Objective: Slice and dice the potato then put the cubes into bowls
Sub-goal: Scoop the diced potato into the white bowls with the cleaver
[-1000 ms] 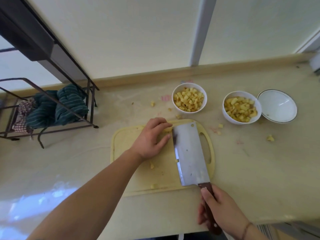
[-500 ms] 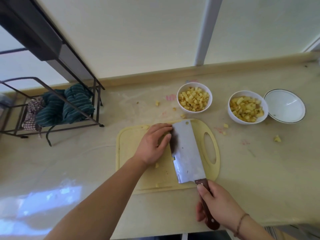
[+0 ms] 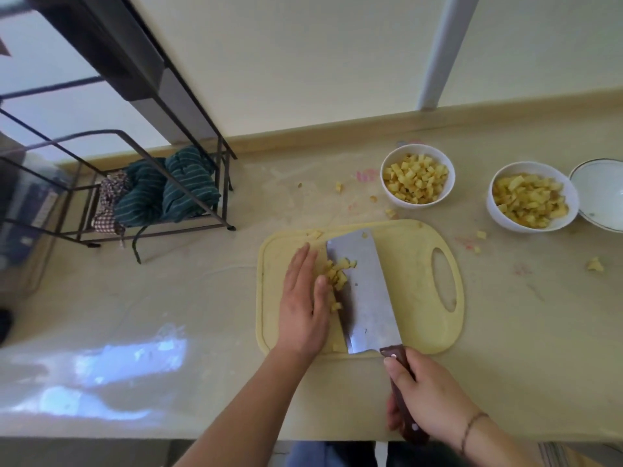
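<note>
A pale yellow cutting board (image 3: 418,291) lies on the counter. A small heap of potato cubes (image 3: 338,273) sits on the flat blade of a cleaver (image 3: 367,291). My left hand (image 3: 303,305) lies flat with straight fingers, touching the cubes at the blade's left edge. My right hand (image 3: 428,399) grips the cleaver's dark wooden handle at the counter's near edge. Two white bowls (image 3: 392,193) (image 3: 495,210) behind the board hold potato cubes. An empty white bowl (image 3: 603,193) stands at the far right.
Loose potato bits (image 3: 594,265) lie scattered on the counter (image 3: 168,298) around the bowls and board. A black wire rack (image 3: 141,183) with striped green cloths stands at the left against the wall.
My left hand went from curled over the cubes to flat with straight fingers. The cleaver blade now lies under the cubes, which rest on it. The view shifted left.
</note>
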The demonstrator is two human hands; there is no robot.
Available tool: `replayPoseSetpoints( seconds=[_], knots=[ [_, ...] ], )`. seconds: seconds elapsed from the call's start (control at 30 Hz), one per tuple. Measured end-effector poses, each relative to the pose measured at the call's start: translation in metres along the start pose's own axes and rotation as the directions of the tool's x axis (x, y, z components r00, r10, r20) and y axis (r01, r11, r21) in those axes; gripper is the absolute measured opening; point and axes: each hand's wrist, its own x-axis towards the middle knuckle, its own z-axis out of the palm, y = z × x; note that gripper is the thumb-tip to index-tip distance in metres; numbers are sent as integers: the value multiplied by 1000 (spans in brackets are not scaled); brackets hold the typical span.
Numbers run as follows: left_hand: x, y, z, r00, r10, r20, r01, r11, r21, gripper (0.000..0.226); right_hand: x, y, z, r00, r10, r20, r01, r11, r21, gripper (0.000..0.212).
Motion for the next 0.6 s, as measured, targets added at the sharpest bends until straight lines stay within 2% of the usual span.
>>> replayPoseSetpoints(
  seconds=[0.07, 0.13, 0.2, 0.33, 0.47, 0.53, 0.6],
  knots=[
    [-3, 7, 10, 1000, 0, 7, 0, 998, 61, 69, 2, 1, -1, 1000, 13, 11, -13, 1000, 2, 12],
    [-7, 12, 25, 998, 56, 35, -60, 990, 128, 70, 3, 0, 0, 1000, 19, 19, -19, 1000, -8, 12],
    [-9, 17, 35, 998, 45, 39, -50, 988, 144, 69, 4, -2, 0, 999, 20, 30, -19, 999, -33, 12],
    [-11, 32, 46, 1000, -10, 26, 8, 999, 46, 71, 7, -5, -2, 996, 48, 80, -43, 997, -57, 15],
    [-12, 48, 49, 996, -24, 89, 30, 998, -63, 72, 8, -3, -6, 993, 72, 90, -72, 997, -3, 16],
    [-11, 51, 41, 992, -48, 117, 63, 989, -135, 67, 8, -1, -8, 992, 78, 97, -80, 997, 14, 19],
    [-7, 49, 27, 990, -2, 141, 29, 981, -191, 58, 7, 0, -10, 990, 98, 104, -103, 994, 42, 19]
  ],
)
